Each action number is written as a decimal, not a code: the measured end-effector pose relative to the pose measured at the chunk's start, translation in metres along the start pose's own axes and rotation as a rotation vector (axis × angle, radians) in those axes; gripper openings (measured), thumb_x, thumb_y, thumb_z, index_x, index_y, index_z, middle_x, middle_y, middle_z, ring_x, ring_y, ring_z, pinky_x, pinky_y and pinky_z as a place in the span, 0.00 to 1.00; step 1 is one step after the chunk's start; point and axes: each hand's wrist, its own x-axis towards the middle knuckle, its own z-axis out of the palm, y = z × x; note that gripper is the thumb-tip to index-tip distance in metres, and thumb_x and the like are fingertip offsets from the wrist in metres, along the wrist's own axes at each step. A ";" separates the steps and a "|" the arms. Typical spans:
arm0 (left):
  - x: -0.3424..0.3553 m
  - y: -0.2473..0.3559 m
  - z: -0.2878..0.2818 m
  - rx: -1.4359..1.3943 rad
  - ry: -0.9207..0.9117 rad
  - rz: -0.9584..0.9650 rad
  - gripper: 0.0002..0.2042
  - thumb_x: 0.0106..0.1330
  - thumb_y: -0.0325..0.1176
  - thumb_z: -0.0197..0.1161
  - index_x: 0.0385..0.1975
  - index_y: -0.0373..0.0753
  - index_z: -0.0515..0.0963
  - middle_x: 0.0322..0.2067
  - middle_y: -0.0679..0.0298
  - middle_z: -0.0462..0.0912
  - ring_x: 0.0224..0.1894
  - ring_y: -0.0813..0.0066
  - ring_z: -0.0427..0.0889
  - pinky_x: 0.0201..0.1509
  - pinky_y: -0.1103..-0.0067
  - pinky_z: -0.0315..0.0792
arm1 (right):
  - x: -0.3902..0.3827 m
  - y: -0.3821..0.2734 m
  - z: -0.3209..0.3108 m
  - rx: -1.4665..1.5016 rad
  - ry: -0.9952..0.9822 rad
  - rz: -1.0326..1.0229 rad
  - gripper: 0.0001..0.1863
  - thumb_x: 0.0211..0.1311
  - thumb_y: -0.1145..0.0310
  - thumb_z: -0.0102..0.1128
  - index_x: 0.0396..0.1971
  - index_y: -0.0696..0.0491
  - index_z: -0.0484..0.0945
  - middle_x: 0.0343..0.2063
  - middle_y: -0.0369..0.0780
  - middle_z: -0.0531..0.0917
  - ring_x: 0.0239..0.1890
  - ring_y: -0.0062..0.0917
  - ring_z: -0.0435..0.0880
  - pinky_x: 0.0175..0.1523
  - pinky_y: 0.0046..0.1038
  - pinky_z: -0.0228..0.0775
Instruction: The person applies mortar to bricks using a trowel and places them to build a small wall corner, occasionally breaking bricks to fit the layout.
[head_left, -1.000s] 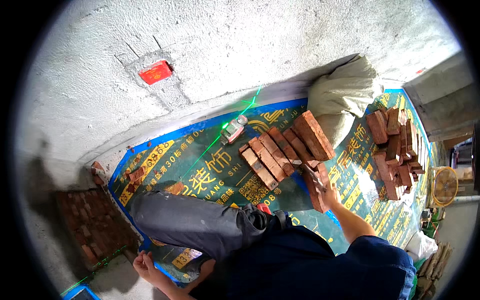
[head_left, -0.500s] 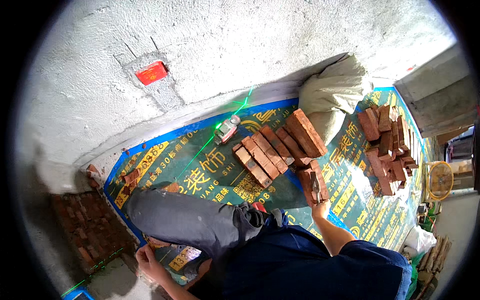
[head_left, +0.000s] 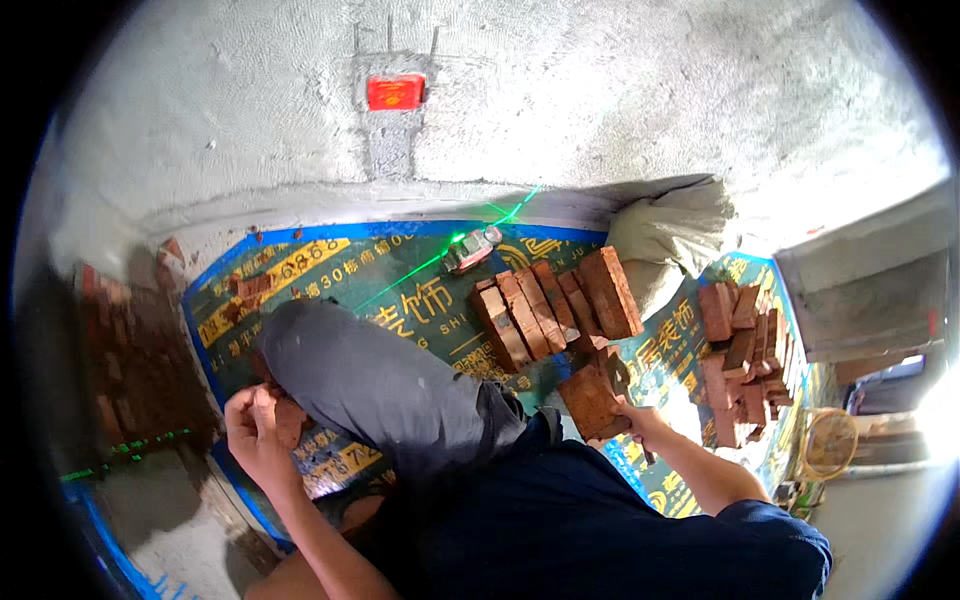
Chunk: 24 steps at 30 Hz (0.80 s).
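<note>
Building site: bricks (head_left: pixel 528 312), rough wall (head_left: pixel 560 110)

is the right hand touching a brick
Touching: the head view shows the right hand with its fingertips against the edge of a tilted red brick

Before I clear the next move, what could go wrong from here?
The brick could slip, since the right hand appears to hold it only near one edge. If it swings or drops, it might knock the nearby row of bricks. The laser device sits close beside that row, so a bump could throw off its green line.
</note>
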 end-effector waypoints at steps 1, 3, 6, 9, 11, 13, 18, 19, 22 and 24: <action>-0.007 0.003 -0.003 -0.030 0.011 -0.024 0.07 0.70 0.32 0.61 0.36 0.34 0.76 0.35 0.66 0.79 0.37 0.79 0.76 0.44 0.81 0.69 | -0.008 -0.004 -0.011 0.079 -0.074 0.008 0.15 0.56 0.55 0.68 0.26 0.53 0.80 0.14 0.32 0.70 0.12 0.17 0.61 0.18 0.21 0.50; -0.015 0.014 -0.011 -0.101 0.043 -0.051 0.06 0.70 0.32 0.61 0.37 0.35 0.76 0.36 0.65 0.80 0.39 0.77 0.78 0.47 0.80 0.71 | -0.031 -0.019 -0.030 0.046 -0.098 0.038 0.14 0.60 0.56 0.65 0.24 0.51 0.77 0.15 0.32 0.69 0.12 0.14 0.59 0.18 0.20 0.46; -0.020 0.017 -0.040 -0.303 0.027 -0.088 0.06 0.71 0.31 0.59 0.38 0.36 0.77 0.40 0.63 0.81 0.42 0.75 0.80 0.52 0.78 0.72 | -0.084 -0.056 -0.034 0.042 -0.171 -0.095 0.16 0.58 0.54 0.66 0.26 0.52 0.80 0.16 0.33 0.73 0.11 0.14 0.60 0.17 0.20 0.46; -0.025 0.046 -0.045 -0.337 0.010 -0.038 0.07 0.70 0.32 0.60 0.39 0.36 0.77 0.40 0.63 0.81 0.42 0.75 0.80 0.52 0.79 0.72 | -0.136 -0.100 -0.023 -0.024 -0.187 -0.299 0.16 0.58 0.54 0.66 0.27 0.53 0.79 0.19 0.33 0.74 0.12 0.12 0.60 0.17 0.20 0.46; -0.031 0.065 -0.037 -0.337 -0.024 -0.008 0.08 0.69 0.33 0.61 0.39 0.35 0.77 0.40 0.63 0.81 0.42 0.75 0.80 0.51 0.78 0.72 | -0.155 -0.126 -0.012 0.055 -0.307 -0.445 0.18 0.59 0.54 0.65 0.28 0.55 0.77 0.19 0.32 0.72 0.13 0.12 0.59 0.18 0.19 0.46; -0.040 0.073 -0.030 -0.347 -0.176 -0.059 0.09 0.67 0.33 0.61 0.40 0.34 0.77 0.42 0.60 0.82 0.44 0.72 0.81 0.50 0.77 0.73 | -0.178 -0.153 0.003 0.056 -0.351 -0.552 0.19 0.61 0.54 0.64 0.32 0.56 0.75 0.20 0.32 0.71 0.14 0.12 0.60 0.19 0.19 0.46; -0.055 0.078 0.019 -0.855 -0.545 -0.052 0.29 0.69 0.50 0.58 0.61 0.36 0.66 0.58 0.49 0.73 0.58 0.58 0.75 0.62 0.65 0.69 | -0.211 -0.193 0.076 0.193 -0.866 -0.756 0.22 0.56 0.53 0.65 0.36 0.59 0.73 0.20 0.33 0.70 0.14 0.12 0.59 0.18 0.19 0.47; -0.058 0.078 0.030 -1.013 -0.623 -0.080 0.35 0.69 0.56 0.55 0.67 0.37 0.60 0.63 0.49 0.68 0.63 0.56 0.71 0.65 0.62 0.66 | -0.212 -0.196 0.093 0.228 -0.973 -0.764 0.25 0.54 0.52 0.66 0.38 0.59 0.73 0.20 0.32 0.70 0.14 0.13 0.59 0.18 0.19 0.47; -0.071 0.111 0.032 -1.367 -0.552 -0.233 0.42 0.68 0.67 0.43 0.71 0.40 0.51 0.68 0.55 0.60 0.68 0.57 0.63 0.70 0.59 0.59 | -0.249 -0.209 0.153 0.090 -1.206 -0.673 0.34 0.47 0.46 0.68 0.45 0.59 0.73 0.22 0.31 0.70 0.16 0.14 0.61 0.19 0.18 0.48; -0.078 0.136 0.006 -1.457 -0.354 -0.189 0.40 0.69 0.68 0.41 0.70 0.41 0.54 0.67 0.57 0.63 0.67 0.59 0.65 0.70 0.62 0.60 | -0.247 -0.210 0.193 0.008 -1.271 -0.654 0.30 0.51 0.46 0.68 0.42 0.56 0.74 0.22 0.31 0.70 0.16 0.12 0.61 0.19 0.17 0.47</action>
